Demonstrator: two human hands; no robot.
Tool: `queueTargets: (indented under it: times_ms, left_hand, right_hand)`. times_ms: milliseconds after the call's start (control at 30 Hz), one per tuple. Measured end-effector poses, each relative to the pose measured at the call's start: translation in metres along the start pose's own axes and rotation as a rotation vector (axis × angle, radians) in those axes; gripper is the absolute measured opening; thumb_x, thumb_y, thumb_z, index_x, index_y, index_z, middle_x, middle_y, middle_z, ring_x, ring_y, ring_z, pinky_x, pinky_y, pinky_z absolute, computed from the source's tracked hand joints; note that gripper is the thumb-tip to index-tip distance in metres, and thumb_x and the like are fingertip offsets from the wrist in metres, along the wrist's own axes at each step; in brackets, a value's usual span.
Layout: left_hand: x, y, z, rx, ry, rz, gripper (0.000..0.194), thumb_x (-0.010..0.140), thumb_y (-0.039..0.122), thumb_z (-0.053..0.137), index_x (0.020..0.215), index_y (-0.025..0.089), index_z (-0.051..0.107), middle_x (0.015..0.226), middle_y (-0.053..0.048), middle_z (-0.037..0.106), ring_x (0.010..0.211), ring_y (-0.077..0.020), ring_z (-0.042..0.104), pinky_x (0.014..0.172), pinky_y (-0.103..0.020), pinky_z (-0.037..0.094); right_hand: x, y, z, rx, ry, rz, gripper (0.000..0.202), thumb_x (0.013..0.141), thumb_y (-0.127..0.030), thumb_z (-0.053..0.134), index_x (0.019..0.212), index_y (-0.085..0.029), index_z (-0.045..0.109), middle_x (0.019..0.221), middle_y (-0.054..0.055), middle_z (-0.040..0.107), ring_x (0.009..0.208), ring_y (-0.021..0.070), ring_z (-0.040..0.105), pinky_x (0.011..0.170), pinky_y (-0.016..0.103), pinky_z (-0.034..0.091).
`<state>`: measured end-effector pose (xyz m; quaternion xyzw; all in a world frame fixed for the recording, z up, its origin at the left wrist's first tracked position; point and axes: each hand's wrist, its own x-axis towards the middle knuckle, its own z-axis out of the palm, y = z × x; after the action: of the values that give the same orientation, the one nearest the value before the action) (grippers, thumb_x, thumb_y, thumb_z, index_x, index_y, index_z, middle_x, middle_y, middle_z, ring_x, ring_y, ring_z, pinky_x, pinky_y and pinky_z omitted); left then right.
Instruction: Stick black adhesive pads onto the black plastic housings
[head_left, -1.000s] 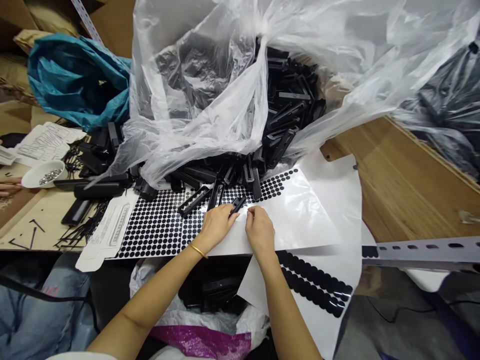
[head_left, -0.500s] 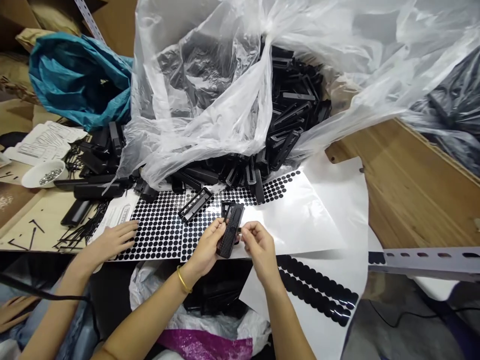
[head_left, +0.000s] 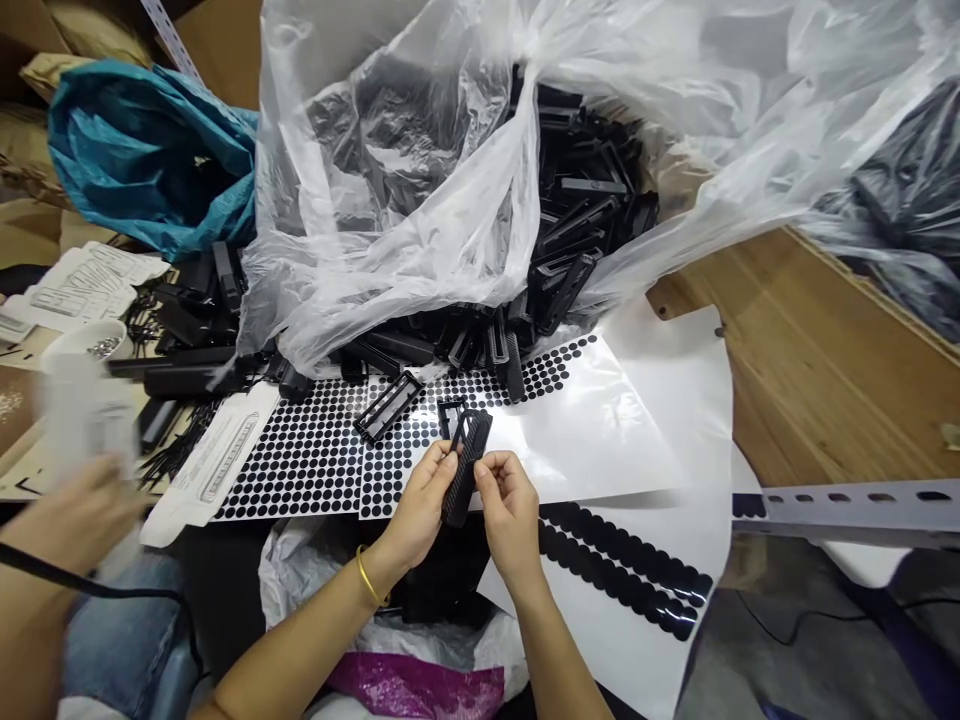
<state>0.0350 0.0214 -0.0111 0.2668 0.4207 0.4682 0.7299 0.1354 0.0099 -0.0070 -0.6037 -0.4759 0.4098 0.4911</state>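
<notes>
My left hand (head_left: 421, 492), below a gold bangle, grips a long black plastic casing (head_left: 469, 465) with a finely ribbed face, held tilted over the front edge of the table. At the casing's right side, the thumb and forefinger of my right hand (head_left: 507, 510) pinch its edge; whether a small piece lies between them is hidden. Just beyond my fingers a black frame (head_left: 450, 415) is partly covered by the casing. Another open black frame (head_left: 388, 408) lies on a sheet of black round stickers (head_left: 300, 455).
Clear plastic bags (head_left: 420, 250) spill many black casings (head_left: 577, 210) at the back. A co-worker's blurred hand (head_left: 82, 510) holds a white carton on the left, near a flat printed carton (head_left: 221, 465). Larger black discs (head_left: 622, 570) hang on a sheet at right. A bag (head_left: 420, 685) sits below.
My right fingers have closed in on the casing's edge, and the casing has turned slightly. The co-worker's hand has moved left off the printed carton and now holds a white carton.
</notes>
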Motion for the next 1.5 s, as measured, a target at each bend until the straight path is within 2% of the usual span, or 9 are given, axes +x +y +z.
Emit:
queueTargets:
  times_ms: [200, 367, 533, 700, 867, 1033, 1233, 1367, 1500]
  left_hand:
    - [-0.002, -0.005, -0.001, 0.123, 0.011, 0.076, 0.024, 0.084, 0.042, 0.052, 0.093, 0.020, 0.052, 0.090, 0.000, 0.055, 0.087, -0.0124, 0.052, 0.085, -0.026, 0.042]
    - [0.001, -0.008, -0.007, 0.266, 0.015, 0.130, 0.025, 0.083, 0.045, 0.053, 0.084, 0.020, 0.050, 0.082, 0.001, 0.054, 0.080, -0.0119, 0.053, 0.077, -0.024, 0.045]
    - [0.001, 0.000, -0.010, 0.102, -0.097, -0.055, 0.029, 0.079, 0.045, 0.059, 0.081, 0.018, 0.049, 0.087, -0.002, 0.063, 0.078, -0.0139, 0.063, 0.076, -0.029, 0.050]
    - [0.000, -0.003, -0.008, 0.055, -0.203, -0.187, 0.030, 0.078, 0.044, 0.061, 0.084, 0.016, 0.052, 0.100, -0.010, 0.067, 0.090, -0.0196, 0.066, 0.085, -0.036, 0.051]
    - [0.005, -0.020, 0.001, 0.091, -0.230, -0.233, 0.029, 0.077, 0.045, 0.062, 0.082, 0.017, 0.053, 0.092, -0.006, 0.069, 0.096, -0.0199, 0.064, 0.089, -0.036, 0.048]
    - [0.008, -0.021, 0.007, 0.099, -0.212, -0.226, 0.029, 0.077, 0.044, 0.062, 0.085, 0.017, 0.055, 0.096, -0.007, 0.068, 0.102, -0.0207, 0.061, 0.091, -0.036, 0.047]
    - [0.004, -0.017, 0.003, -0.015, -0.282, -0.308, 0.029, 0.077, 0.040, 0.065, 0.091, 0.019, 0.051, 0.091, -0.005, 0.066, 0.097, -0.0209, 0.065, 0.089, -0.037, 0.049]
    - [0.003, -0.018, -0.004, -0.041, -0.325, -0.324, 0.035, 0.077, 0.033, 0.065, 0.107, 0.023, 0.049, 0.094, -0.003, 0.065, 0.089, -0.0194, 0.067, 0.084, -0.036, 0.050]
    - [0.004, -0.019, -0.009, -0.039, -0.342, -0.306, 0.036, 0.078, 0.029, 0.064, 0.110, 0.023, 0.050, 0.099, -0.003, 0.065, 0.086, -0.0172, 0.066, 0.081, -0.032, 0.051]
  right_hand:
    - [-0.003, -0.001, 0.001, -0.171, 0.030, -0.100, 0.012, 0.084, -0.027, 0.045, 0.074, -0.021, 0.046, 0.064, -0.004, 0.050, 0.051, 0.0102, 0.044, 0.048, 0.022, 0.037]
    - [-0.003, 0.003, 0.002, -0.347, 0.008, -0.150, 0.009, 0.084, -0.026, 0.043, 0.076, -0.022, 0.044, 0.065, -0.003, 0.053, 0.051, 0.0113, 0.048, 0.050, 0.024, 0.038]
    - [-0.014, 0.015, -0.027, -0.530, 0.188, -0.169, 0.007, 0.084, -0.028, 0.045, 0.084, -0.022, 0.047, 0.069, 0.000, 0.057, 0.056, 0.0142, 0.054, 0.054, 0.026, 0.041]
    - [-0.041, 0.041, -0.071, -0.763, 0.155, -0.174, 0.017, 0.086, -0.037, 0.045, 0.082, -0.022, 0.054, 0.068, 0.001, 0.057, 0.057, 0.0154, 0.055, 0.049, 0.026, 0.039]
    - [-0.054, 0.059, -0.071, -0.877, 0.165, -0.264, 0.021, 0.090, -0.034, 0.042, 0.100, -0.020, 0.054, 0.082, 0.007, 0.059, 0.076, 0.0204, 0.059, 0.057, 0.030, 0.045]
    - [-0.050, 0.056, -0.068, -0.783, 0.157, -0.250, 0.016, 0.089, -0.030, 0.042, 0.084, -0.021, 0.054, 0.073, 0.004, 0.057, 0.067, 0.0177, 0.055, 0.058, 0.029, 0.044]
    - [-0.041, 0.019, -0.080, -0.402, -0.118, -0.013, 0.021, 0.084, -0.035, 0.048, 0.069, -0.021, 0.051, 0.062, -0.001, 0.052, 0.054, 0.0132, 0.046, 0.051, 0.026, 0.039]
    - [-0.028, 0.006, -0.071, -0.074, -0.088, 0.131, 0.024, 0.080, -0.041, 0.053, 0.068, -0.020, 0.050, 0.058, -0.004, 0.045, 0.052, 0.0108, 0.041, 0.048, 0.023, 0.035]
    - [-0.016, 0.003, -0.058, 0.109, -0.099, 0.199, 0.024, 0.075, -0.041, 0.059, 0.067, -0.020, 0.050, 0.057, -0.005, 0.043, 0.046, 0.0079, 0.032, 0.043, 0.022, 0.029]
